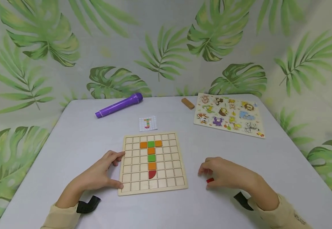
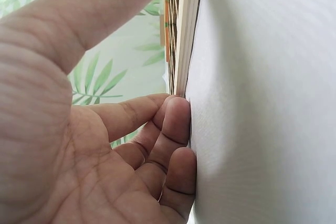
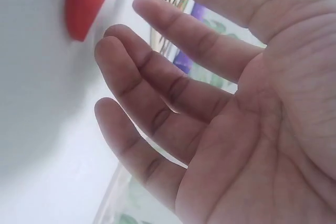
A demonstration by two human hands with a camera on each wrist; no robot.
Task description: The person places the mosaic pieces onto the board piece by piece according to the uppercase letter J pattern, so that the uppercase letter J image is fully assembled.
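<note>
A square wooden grid board lies on the table with a T-like figure of orange and green square tiles ending in a red quarter-round tile. My left hand rests at the board's left side, thumb and index finger spread and touching its edge; the left wrist view shows that hand's fingertips against the board's side. My right hand hovers over a loose red piece right of the board. In the right wrist view, the red piece stands apart from the visible fingers.
Behind the board lies a small pattern card showing a J-like figure. Farther back are a purple toy microphone, a brown wooden block and an animal puzzle board. A leaf-print cloth hangs behind the table.
</note>
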